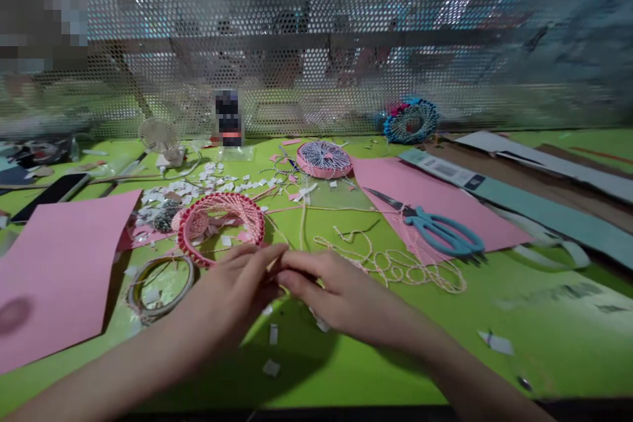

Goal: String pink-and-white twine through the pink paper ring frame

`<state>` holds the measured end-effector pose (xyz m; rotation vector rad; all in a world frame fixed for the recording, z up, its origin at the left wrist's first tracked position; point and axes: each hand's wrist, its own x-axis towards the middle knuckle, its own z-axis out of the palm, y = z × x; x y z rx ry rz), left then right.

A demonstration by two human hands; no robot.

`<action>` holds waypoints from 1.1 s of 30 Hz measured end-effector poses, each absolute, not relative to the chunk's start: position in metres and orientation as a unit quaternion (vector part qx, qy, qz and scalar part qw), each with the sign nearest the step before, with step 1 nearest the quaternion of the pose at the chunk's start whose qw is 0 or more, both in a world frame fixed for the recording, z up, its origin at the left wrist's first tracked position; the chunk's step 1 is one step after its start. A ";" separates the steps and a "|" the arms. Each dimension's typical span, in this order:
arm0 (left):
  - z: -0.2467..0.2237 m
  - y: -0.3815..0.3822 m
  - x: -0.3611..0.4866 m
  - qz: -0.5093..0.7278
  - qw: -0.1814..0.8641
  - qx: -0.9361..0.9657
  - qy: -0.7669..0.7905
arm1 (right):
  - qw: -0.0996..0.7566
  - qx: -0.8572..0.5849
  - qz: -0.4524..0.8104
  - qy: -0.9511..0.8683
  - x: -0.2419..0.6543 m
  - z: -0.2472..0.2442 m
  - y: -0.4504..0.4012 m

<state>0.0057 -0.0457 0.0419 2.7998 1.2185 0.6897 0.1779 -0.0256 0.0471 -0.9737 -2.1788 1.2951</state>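
My left hand and my right hand meet above the front middle of the table, fingertips pressed together. Both are closed, and whatever they pinch is hidden behind the fingers. Just beyond my left hand is a pink ring wound with string. A roll of tape lies left of my left wrist. Loose cream cord is tangled beyond my right hand, partly over pink paper. Blue-handled scissors rest on that paper, blades pointing to the back left.
Small white paper scraps litter the green table. A round string-woven piece and a blue woven ring are at the back. Pink paper and a phone lie left, long card strips right. A perforated metal screen stands behind.
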 end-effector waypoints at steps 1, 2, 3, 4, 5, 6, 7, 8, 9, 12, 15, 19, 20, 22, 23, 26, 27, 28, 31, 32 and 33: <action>0.041 -0.046 0.001 0.230 0.044 0.881 0.411 | 0.219 -0.363 0.472 -0.773 0.187 0.047 -0.021; 0.041 -0.047 -0.007 0.241 0.084 0.861 0.441 | 0.227 -0.387 0.471 -0.759 0.198 0.047 -0.014; 0.040 -0.046 -0.017 0.255 0.125 0.836 0.469 | 0.243 -0.422 0.464 -0.740 0.212 0.046 -0.006; 0.039 -0.046 -0.029 0.274 0.160 0.809 0.495 | 0.263 -0.457 0.449 -0.722 0.227 0.046 0.003; 0.038 -0.046 -0.040 0.287 0.182 0.784 0.520 | 0.288 -0.482 0.434 -0.704 0.242 0.045 0.011; 0.037 -0.045 -0.051 0.283 0.197 0.769 0.538 | 0.316 -0.495 0.427 -0.687 0.255 0.045 0.017; 0.038 -0.045 -0.059 0.261 0.211 0.769 0.544 | 0.358 -0.498 0.417 -0.671 0.264 0.044 0.021; 0.038 -0.045 -0.064 0.228 0.221 0.778 0.543 | 0.383 -0.504 0.404 -0.660 0.268 0.044 0.023; 0.040 -0.045 -0.065 0.196 0.226 0.788 0.538 | 0.385 -0.509 0.396 -0.660 0.267 0.045 0.021; 0.048 -0.045 -0.043 0.162 0.218 0.802 0.533 | 0.270 -0.500 0.415 -0.711 0.233 0.046 0.001; 0.054 -0.046 -0.004 0.159 0.234 0.820 0.497 | 0.221 -0.401 0.473 -0.753 0.186 0.046 -0.022; 0.054 -0.048 0.006 0.154 0.279 0.832 0.454 | 0.233 -0.367 0.493 -0.754 0.184 0.044 -0.017; 0.052 -0.049 -0.004 0.167 0.287 0.823 0.461 | 0.226 -0.387 0.492 -0.746 0.197 0.043 -0.010; 0.049 -0.049 -0.034 0.226 0.294 0.786 0.495 | 0.251 -0.452 0.464 -0.720 0.227 0.042 0.006; 0.048 -0.049 -0.050 0.256 0.286 0.764 0.518 | 0.283 -0.479 0.447 -0.700 0.241 0.041 0.013; 0.049 -0.045 -0.079 0.225 0.249 0.752 0.567 | 0.338 -0.524 0.405 -0.668 0.256 0.040 0.022; 0.050 -0.043 -0.077 0.195 0.238 0.765 0.566 | 0.325 -0.524 0.401 -0.677 0.250 0.039 0.020; 0.051 -0.040 -0.071 0.168 0.228 0.781 0.557 | 0.298 -0.515 0.406 -0.694 0.239 0.038 0.017; 0.049 -0.030 -0.028 0.143 0.187 0.822 0.519 | 0.228 -0.443 0.464 -0.732 0.192 0.032 0.005; 0.047 -0.026 -0.012 0.146 0.171 0.836 0.501 | 0.234 -0.414 0.481 -0.736 0.178 0.030 0.002; 0.044 -0.023 0.001 0.151 0.149 0.849 0.485 | 0.252 -0.392 0.492 -0.736 0.167 0.028 0.001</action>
